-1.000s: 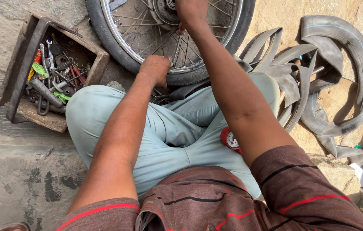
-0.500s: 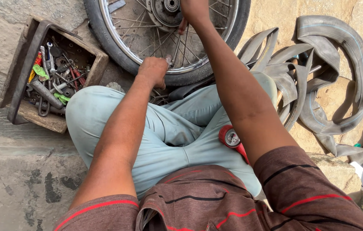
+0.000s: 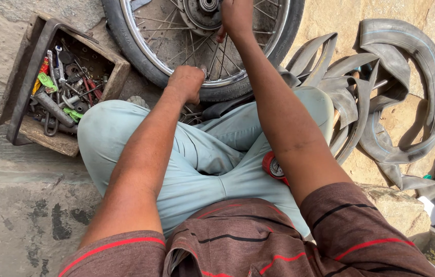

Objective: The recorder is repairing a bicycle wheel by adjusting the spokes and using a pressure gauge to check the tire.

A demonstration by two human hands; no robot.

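The spoked wheel (image 3: 197,46) stands at twelve o'clock; left hand (image 3: 186,82) fisted on its rim, right hand (image 3: 235,18) pinching near the hub (grip unclear). Fingers could snag between spokes.

Wheel (image 3: 176,56) cut off by the top edge, upper rim and most of the hub out of frame. Right hand (image 3: 236,18) clipped there too, fingertips unseen. Left hand (image 3: 186,82) fisted at the rim, its contents hidden. Red gauge (image 3: 274,166) half covered by the forearm. Small tools in wooden box (image 3: 68,146) too tangled to tell apart.
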